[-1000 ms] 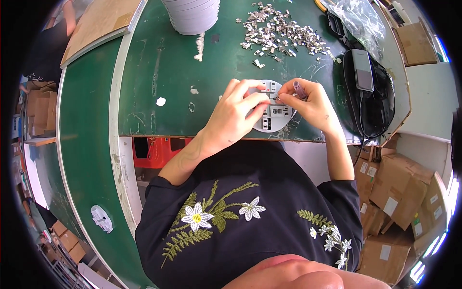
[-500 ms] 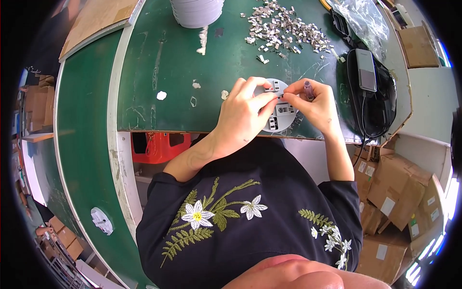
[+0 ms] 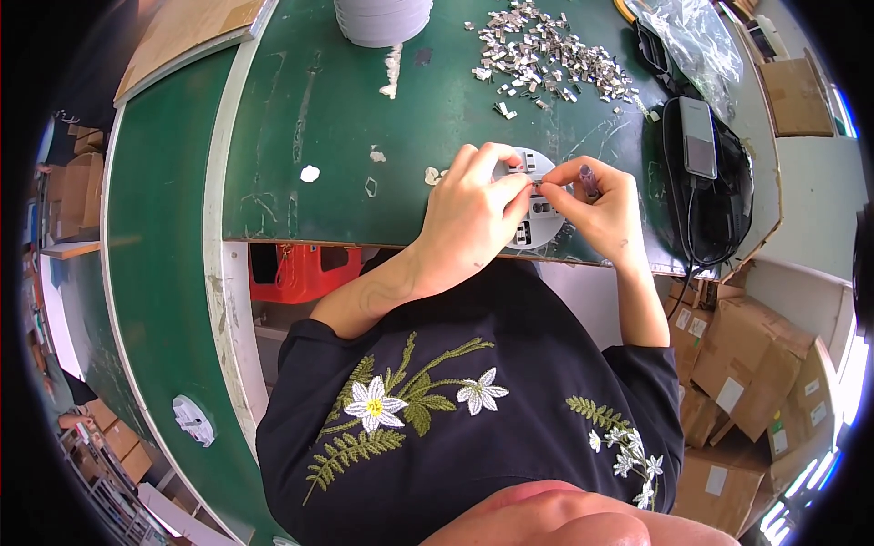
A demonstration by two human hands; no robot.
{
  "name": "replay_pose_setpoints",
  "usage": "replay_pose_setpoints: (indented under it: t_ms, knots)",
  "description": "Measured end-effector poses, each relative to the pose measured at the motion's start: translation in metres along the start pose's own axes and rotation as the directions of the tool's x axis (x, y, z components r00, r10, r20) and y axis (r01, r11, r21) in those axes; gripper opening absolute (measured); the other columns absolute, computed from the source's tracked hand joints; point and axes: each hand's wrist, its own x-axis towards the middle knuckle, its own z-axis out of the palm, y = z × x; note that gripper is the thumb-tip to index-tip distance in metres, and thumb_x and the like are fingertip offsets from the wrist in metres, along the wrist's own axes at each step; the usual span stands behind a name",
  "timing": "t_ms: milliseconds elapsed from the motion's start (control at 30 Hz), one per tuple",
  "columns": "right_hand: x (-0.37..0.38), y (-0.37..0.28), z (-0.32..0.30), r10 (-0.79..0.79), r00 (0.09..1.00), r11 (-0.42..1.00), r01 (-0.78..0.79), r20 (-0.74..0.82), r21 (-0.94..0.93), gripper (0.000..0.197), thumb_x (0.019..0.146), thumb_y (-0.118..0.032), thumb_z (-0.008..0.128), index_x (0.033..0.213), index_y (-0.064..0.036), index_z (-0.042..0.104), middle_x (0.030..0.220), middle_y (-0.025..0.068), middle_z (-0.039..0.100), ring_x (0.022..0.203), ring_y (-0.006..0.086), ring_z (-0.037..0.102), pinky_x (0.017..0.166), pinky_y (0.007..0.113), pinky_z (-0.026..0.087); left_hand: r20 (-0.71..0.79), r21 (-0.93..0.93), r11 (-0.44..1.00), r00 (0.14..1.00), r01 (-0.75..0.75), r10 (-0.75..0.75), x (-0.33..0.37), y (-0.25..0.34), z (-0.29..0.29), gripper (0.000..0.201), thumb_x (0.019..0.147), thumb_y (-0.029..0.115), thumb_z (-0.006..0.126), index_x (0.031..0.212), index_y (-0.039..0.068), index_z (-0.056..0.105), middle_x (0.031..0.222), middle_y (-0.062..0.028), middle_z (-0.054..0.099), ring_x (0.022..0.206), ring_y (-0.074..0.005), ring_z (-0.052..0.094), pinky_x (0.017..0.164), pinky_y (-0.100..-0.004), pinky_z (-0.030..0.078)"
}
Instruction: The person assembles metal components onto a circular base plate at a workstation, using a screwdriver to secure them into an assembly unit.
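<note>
A round grey plastic disc (image 3: 549, 229) with raised sockets and small dark-and-metal parts sits at the table's front edge, partly hidden by my hands. My left hand (image 3: 473, 214) reaches over its left side, thumb and fingertips pinched close at its middle. My right hand (image 3: 596, 209) comes in from the right, thumb and index finger pinched against the same spot. Whatever tiny part lies between the fingertips is too small to make out. A tool with a translucent purple handle (image 3: 589, 180) is tucked in my right hand, its handle end showing above the curled fingers.
Small metal clips (image 3: 546, 55) lie in a loose heap at the back. Stacked grey-white round pieces (image 3: 384, 23) stand left of them. A power bank (image 3: 697, 136) with a cable rests on a black case (image 3: 674, 196) at right. Another disc (image 3: 193, 420) lies on the left green surface.
The view has shifted slightly. Both hands stay pinched together over the disc, with the left fingertips a little closer to the right ones.
</note>
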Motion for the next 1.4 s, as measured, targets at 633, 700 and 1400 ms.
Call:
replay_pose_setpoints:
  t_ms: [633,700,1400]
  knots:
    - [0.015,-0.005,-0.016,-0.005,0.982,0.999,-0.003,0.187,0.041,0.009,0.08,-0.001,0.069,0.089,-0.0014,0.072,0.076,0.001,0.067,0.06,0.0068,0.047,0.054,0.02,0.039,0.061,-0.158,0.987,0.997,-0.032,0.042,0.005,-0.008,-0.005,0.012,0.083,0.002,0.071,0.095,0.002,0.072,0.114,-0.0034,0.061,0.082,-0.0159,0.05,0.071,-0.0266,0.046]
    - [0.017,-0.004,-0.017,-0.178,0.956,0.982,0.189,0.232,-0.023,0.01,0.081,0.001,0.068,0.09,-0.0016,0.072,0.08,0.001,0.067,0.062,0.0072,0.048,0.056,0.021,0.039,0.109,-0.235,0.972,0.994,0.001,0.025,0.006,-0.01,-0.008,0.012,0.084,0.002,0.071,0.095,0.001,0.072,0.114,-0.0038,0.061,0.083,-0.0159,0.05,0.071,-0.0265,0.045]
    - [0.008,0.004,0.001,-0.326,0.93,0.927,0.35,0.173,-0.136,0.008,0.087,0.005,0.061,0.093,-0.0014,0.062,0.086,0.0028,0.06,0.064,0.0102,0.045,0.059,0.021,0.038,0.05,-0.198,0.979,0.997,-0.052,0.063,0.001,-0.013,-0.014,0.016,0.082,0.001,0.072,0.098,0.001,0.073,0.117,-0.0057,0.061,0.086,-0.017,0.051,0.076,-0.0267,0.047]
